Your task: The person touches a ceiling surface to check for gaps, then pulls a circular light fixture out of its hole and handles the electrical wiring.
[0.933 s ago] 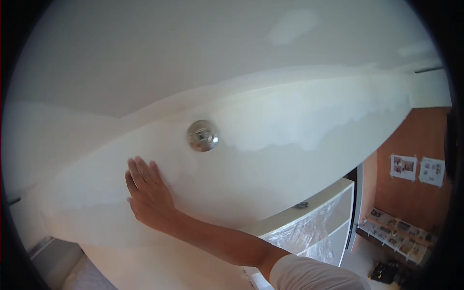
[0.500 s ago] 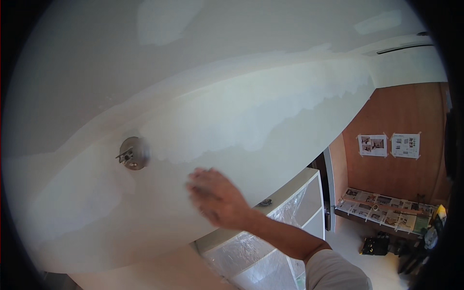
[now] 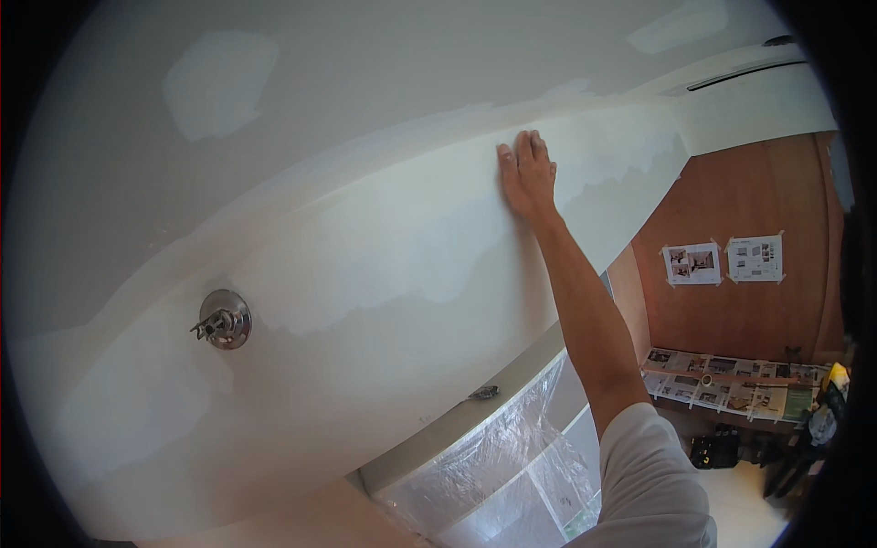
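My right hand (image 3: 527, 178) lies with its palm toward a pale, patchily filled wall panel (image 3: 393, 338), touching its upper part just below the edge where it meets the ceiling (image 3: 365, 82). The fingers are stretched out and slightly apart, and nothing shows in them. Whitish filler (image 3: 365, 247) with a ragged lower border runs along the top of the panel. To the left, a round metal fitting (image 3: 225, 320) with small prongs is fixed to the same panel. My left hand is out of view.
Below the panel stands a white shelf unit (image 3: 457, 434) draped in clear plastic film, with a small dark object (image 3: 483, 393) on top. Two printed sheets (image 3: 692, 263) are taped to a brown wood wall. Newspaper covers a bench (image 3: 731, 379), with a black bag (image 3: 715, 447) below it.
My right hand has moved up and to the right, from over the lower panel to its upper edge. The view has shifted, and the metal fitting appears lower and further left.
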Action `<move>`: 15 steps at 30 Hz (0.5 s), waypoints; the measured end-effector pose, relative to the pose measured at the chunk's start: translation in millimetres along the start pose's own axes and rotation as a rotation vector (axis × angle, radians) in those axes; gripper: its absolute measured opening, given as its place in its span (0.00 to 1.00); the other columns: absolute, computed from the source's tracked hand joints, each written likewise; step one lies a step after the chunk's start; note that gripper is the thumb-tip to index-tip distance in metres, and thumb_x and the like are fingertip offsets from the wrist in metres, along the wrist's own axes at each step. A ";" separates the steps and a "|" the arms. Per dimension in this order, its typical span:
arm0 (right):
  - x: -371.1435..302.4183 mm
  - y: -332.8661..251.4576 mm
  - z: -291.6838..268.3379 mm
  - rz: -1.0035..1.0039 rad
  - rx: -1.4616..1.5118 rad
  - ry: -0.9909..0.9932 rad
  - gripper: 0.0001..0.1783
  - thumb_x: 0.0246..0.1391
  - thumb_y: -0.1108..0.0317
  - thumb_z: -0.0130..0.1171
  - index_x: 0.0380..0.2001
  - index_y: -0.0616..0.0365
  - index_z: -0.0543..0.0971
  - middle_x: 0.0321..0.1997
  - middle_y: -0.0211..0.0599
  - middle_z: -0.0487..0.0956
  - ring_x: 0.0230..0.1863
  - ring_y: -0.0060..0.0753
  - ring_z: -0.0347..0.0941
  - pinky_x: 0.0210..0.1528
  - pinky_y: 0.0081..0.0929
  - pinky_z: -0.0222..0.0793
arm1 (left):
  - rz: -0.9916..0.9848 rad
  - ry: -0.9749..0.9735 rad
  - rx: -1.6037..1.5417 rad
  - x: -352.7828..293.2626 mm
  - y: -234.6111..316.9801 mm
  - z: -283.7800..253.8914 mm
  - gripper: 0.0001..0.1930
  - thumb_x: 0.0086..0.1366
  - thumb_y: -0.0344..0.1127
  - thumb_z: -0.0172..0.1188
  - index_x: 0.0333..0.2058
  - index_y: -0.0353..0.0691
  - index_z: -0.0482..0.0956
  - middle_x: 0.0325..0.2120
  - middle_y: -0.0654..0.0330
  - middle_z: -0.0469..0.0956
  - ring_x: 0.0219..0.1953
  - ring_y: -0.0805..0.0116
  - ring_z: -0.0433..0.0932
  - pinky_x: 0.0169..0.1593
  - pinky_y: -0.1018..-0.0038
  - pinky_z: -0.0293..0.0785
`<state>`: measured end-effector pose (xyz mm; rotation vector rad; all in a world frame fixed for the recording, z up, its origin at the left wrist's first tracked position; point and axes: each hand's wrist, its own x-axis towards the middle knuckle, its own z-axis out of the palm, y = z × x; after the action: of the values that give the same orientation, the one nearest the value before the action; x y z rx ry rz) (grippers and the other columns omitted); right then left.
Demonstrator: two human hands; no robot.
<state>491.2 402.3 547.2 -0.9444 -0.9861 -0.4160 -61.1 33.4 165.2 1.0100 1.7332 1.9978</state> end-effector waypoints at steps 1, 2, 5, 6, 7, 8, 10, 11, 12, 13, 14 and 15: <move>7.9 -4.0 4.0 0.033 0.021 -0.009 0.38 0.72 0.45 0.44 0.70 0.68 0.62 0.78 0.60 0.55 0.78 0.63 0.49 0.74 0.70 0.43 | -0.007 0.012 -0.006 -1.2 -2.0 -1.8 0.27 0.80 0.55 0.38 0.54 0.40 0.79 0.28 0.58 0.83 0.29 0.63 0.81 0.37 0.65 0.81; 10.5 -6.6 6.3 0.047 -0.017 -0.027 0.38 0.72 0.45 0.44 0.68 0.69 0.63 0.77 0.61 0.56 0.77 0.63 0.50 0.73 0.71 0.45 | -0.007 0.021 -0.009 -2.5 -1.7 -4.4 0.27 0.80 0.55 0.38 0.54 0.40 0.79 0.28 0.58 0.83 0.29 0.63 0.81 0.37 0.65 0.81; 12.6 -23.8 5.0 -0.012 -0.035 -0.022 0.35 0.70 0.48 0.48 0.62 0.73 0.66 0.71 0.69 0.61 0.73 0.66 0.56 0.70 0.71 0.51 | -0.020 0.028 -0.019 0.1 -3.2 -8.5 0.27 0.80 0.55 0.38 0.54 0.40 0.79 0.28 0.58 0.83 0.29 0.63 0.81 0.37 0.65 0.81; 4.9 -28.8 6.3 -0.096 -0.013 0.007 0.34 0.69 0.50 0.51 0.61 0.74 0.67 0.70 0.71 0.61 0.73 0.68 0.56 0.69 0.71 0.52 | -0.023 0.029 -0.025 0.3 -3.8 -9.7 0.27 0.80 0.55 0.38 0.54 0.40 0.79 0.28 0.58 0.83 0.29 0.63 0.81 0.37 0.65 0.81; -2.3 -37.4 6.7 -0.180 0.004 0.048 0.32 0.68 0.52 0.53 0.59 0.75 0.68 0.69 0.74 0.62 0.72 0.70 0.56 0.69 0.70 0.53 | -0.024 0.019 -0.030 1.8 -3.9 -9.3 0.27 0.80 0.55 0.38 0.54 0.40 0.79 0.28 0.58 0.83 0.29 0.63 0.81 0.37 0.65 0.81; -15.7 -54.7 10.8 -0.213 0.022 0.063 0.32 0.68 0.53 0.55 0.59 0.75 0.68 0.68 0.76 0.62 0.71 0.73 0.56 0.69 0.71 0.53 | -0.029 0.022 -0.037 1.7 -5.7 -11.4 0.27 0.80 0.55 0.38 0.54 0.39 0.79 0.28 0.58 0.83 0.29 0.63 0.81 0.37 0.65 0.81; -44.1 -86.1 17.5 -0.272 0.023 0.081 0.33 0.67 0.54 0.56 0.59 0.77 0.68 0.68 0.80 0.61 0.71 0.79 0.55 0.69 0.72 0.51 | -0.036 0.031 -0.047 -1.0 -9.6 -14.1 0.27 0.80 0.55 0.38 0.54 0.39 0.79 0.28 0.58 0.83 0.29 0.63 0.81 0.37 0.65 0.81; -56.9 -103.4 19.9 -0.301 0.003 0.087 0.34 0.67 0.54 0.56 0.60 0.77 0.67 0.68 0.81 0.60 0.71 0.81 0.54 0.70 0.72 0.50 | -0.037 0.035 -0.053 -1.0 -10.7 -14.3 0.27 0.80 0.55 0.38 0.54 0.39 0.79 0.28 0.58 0.83 0.29 0.63 0.81 0.37 0.65 0.81; -68.5 -119.6 21.5 -0.328 -0.020 0.093 0.35 0.67 0.54 0.56 0.61 0.77 0.67 0.68 0.83 0.60 0.72 0.83 0.53 0.70 0.73 0.49 | -0.035 0.035 -0.055 -1.9 -11.0 -14.9 0.27 0.80 0.55 0.38 0.54 0.39 0.79 0.29 0.58 0.83 0.29 0.63 0.81 0.37 0.65 0.82; -78.7 -136.0 20.6 -0.362 0.004 0.078 0.35 0.67 0.54 0.56 0.62 0.78 0.66 0.68 0.84 0.59 0.72 0.85 0.51 0.70 0.74 0.48 | -0.040 0.037 -0.059 -3.9 -12.5 -15.4 0.27 0.80 0.55 0.38 0.54 0.39 0.79 0.29 0.58 0.83 0.29 0.63 0.81 0.37 0.66 0.82; -90.1 -151.0 19.1 -0.392 0.028 0.060 0.36 0.67 0.54 0.57 0.63 0.78 0.65 0.68 0.85 0.58 0.72 0.86 0.50 0.70 0.76 0.47 | -0.043 0.040 -0.057 -6.0 -12.7 -16.9 0.28 0.80 0.55 0.38 0.54 0.39 0.79 0.29 0.58 0.83 0.29 0.63 0.81 0.37 0.66 0.82; -98.4 -161.6 16.5 -0.422 0.050 0.043 0.37 0.67 0.54 0.57 0.64 0.79 0.64 0.68 0.87 0.57 0.72 0.88 0.49 0.70 0.77 0.46 | -0.044 0.043 -0.056 -6.6 -12.1 -18.0 0.28 0.80 0.55 0.38 0.54 0.39 0.79 0.29 0.58 0.83 0.29 0.63 0.81 0.37 0.66 0.82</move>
<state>321.7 316.6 545.1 -0.6759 -1.1531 -0.7578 -71.2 18.6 151.4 0.9099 1.6959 2.0428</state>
